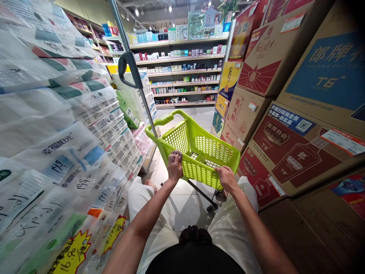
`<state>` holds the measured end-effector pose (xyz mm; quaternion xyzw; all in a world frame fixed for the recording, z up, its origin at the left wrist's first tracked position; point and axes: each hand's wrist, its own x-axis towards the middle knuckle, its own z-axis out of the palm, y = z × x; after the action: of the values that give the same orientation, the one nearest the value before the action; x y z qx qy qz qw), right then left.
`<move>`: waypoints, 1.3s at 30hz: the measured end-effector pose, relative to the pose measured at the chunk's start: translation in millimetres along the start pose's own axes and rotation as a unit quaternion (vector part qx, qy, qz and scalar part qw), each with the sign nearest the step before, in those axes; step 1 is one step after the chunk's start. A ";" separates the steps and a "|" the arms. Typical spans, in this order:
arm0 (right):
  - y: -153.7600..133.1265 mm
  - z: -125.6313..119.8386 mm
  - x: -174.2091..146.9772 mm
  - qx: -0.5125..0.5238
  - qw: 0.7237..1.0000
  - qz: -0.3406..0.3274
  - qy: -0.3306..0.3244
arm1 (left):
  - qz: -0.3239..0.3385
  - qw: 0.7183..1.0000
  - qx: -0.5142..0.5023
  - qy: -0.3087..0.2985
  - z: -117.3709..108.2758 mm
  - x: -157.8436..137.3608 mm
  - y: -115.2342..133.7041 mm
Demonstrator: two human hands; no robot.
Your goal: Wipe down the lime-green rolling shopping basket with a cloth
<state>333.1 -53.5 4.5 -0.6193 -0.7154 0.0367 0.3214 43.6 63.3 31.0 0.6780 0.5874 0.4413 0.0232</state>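
A lime-green plastic shopping cart (215,152) stands between my knees, its slatted basket bare inside. My left hand (175,172) is closed around a crumpled greyish-purple cloth (177,153) and presses it on the near rim of the basket. Further right along that rim, my right hand (226,178) grips the edge, fingers curled over it. A tall grey pole with a looped dark handle (129,70) rises from the cart's left side. Below the basket, part of the dark frame and a wheel (212,206) show.
Stacked plastic-wrapped paper packs (94,110) with handwritten prices wall the left side. Cardboard liquor cartons (296,140) pile up on the right. Shelves of small boxes and bottles (182,68) close off the far end of the tiled aisle (196,111).
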 end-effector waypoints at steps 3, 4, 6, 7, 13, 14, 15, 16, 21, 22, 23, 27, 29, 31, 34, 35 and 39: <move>2.6 -0.5 2.6 -0.003 1.000 -0.030 0.002 | -0.014 0.999 0.027 0.023 2.7 -4.3 5.5; 3.3 -1.3 4.0 0.001 0.999 -0.037 0.002 | -0.011 0.999 0.028 0.018 3.9 -7.7 8.2; 4.4 -3.3 7.2 0.013 0.999 -0.050 0.003 | 0.036 0.998 0.014 -0.041 7.4 -19.1 15.3; 4.8 -4.5 8.7 0.020 0.998 -0.056 0.003 | 0.067 0.995 0.003 -0.078 9.8 -26.5 19.9; 8.8 -11.6 10.4 0.075 0.996 -0.027 0.036 | 0.038 0.992 -0.029 -0.118 28.0 -73.0 57.1; 10.0 -12.6 9.5 0.087 0.994 -0.004 0.060 | 0.059 0.987 -0.038 -0.143 31.4 -81.2 64.3; 11.4 -13.5 8.5 0.099 0.991 0.023 0.083 | 0.096 0.979 -0.049 -0.175 34.9 -89.4 71.1; 12.8 -14.3 7.3 0.111 0.987 0.049 0.102 | 0.136 0.968 -0.060 -0.203 38.2 -97.2 77.3; 21.2 -20.0 -2.0 0.134 0.979 0.104 0.114 | 0.228 0.939 -0.079 -0.247 46.4 -108.2 85.1; 23.0 -21.3 -4.0 0.131 0.979 0.107 0.113 | 0.224 0.940 -0.079 -0.246 45.9 -102.7 81.2; 24.4 -22.3 -5.6 0.127 0.980 0.110 0.110 | 0.206 0.947 -0.079 -0.235 44.8 -95.5 76.1; 19.0 -17.9 -2.7 0.084 0.985 0.119 0.088 | 0.033 0.991 -0.047 -0.123 38.8 -68.2 56.3; 6.1 -9.1 5.5 0.040 0.991 0.104 0.071 | 0.026 0.991 -0.036 -0.128 37.7 -66.2 52.9; -11.0 2.3 15.6 -0.012 0.995 0.085 0.057 | 0.083 0.981 -0.045 -0.168 38.7 -70.1 53.0; -32.0 17.9 26.5 -0.071 0.994 0.065 0.057 | 0.085 0.983 -0.069 -0.148 40.3 -69.0 49.7; -35.4 21.5 28.1 -0.083 0.993 0.056 0.062 | 0.053 0.989 -0.073 -0.120 40.0 -64.2 46.0; -31.7 25.7 28.0 -0.105 0.990 0.009 0.092 | -0.055 0.994 -0.078 -0.045 34.6 -36.9 21.8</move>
<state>291.9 -26.5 10.1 -0.6569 -0.6771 -0.0921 0.3187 85.1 43.3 0.8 0.6600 0.5861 0.4526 0.1270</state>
